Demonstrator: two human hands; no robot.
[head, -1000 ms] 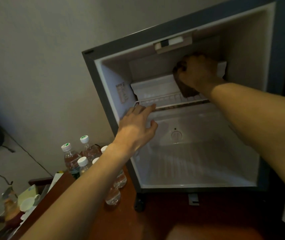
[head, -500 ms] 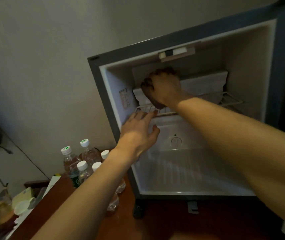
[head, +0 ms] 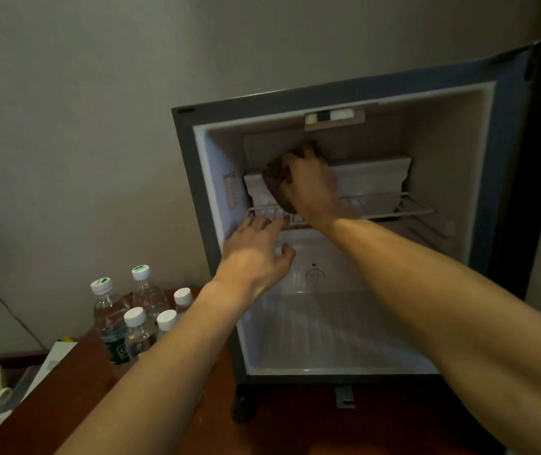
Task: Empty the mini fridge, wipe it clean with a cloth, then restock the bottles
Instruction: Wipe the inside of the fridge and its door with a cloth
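- Inside the open mini fridge [head: 505, 178], my right hand [head: 308, 182] gripped the dark cloth [head: 277, 183] against the white tray [head: 371, 178], which ran left to right on the wire shelf [head: 417, 208].
- My left hand [head: 256, 254] rested open-fingered on the shelf's front edge.
- Bottles [head: 138, 310] stood upright beside the fridge on the wooden table [head: 75, 389].

The mini fridge [head: 190, 178] has a dark grey-blue outer frame and a white, faintly ribbed lining, with a white wire shelf [head: 410, 208] and a pale label [head: 231, 192] printed in reddish marks on its left inner wall. A dark brown cloth [head: 275, 185] lies against the white tray [head: 371, 178]. The clear bottles [head: 138, 323] carry white caps, two marked green, one has a dark green label, and the desk [head: 75, 389] is reddish brown against a plain grey wall [head: 82, 110].
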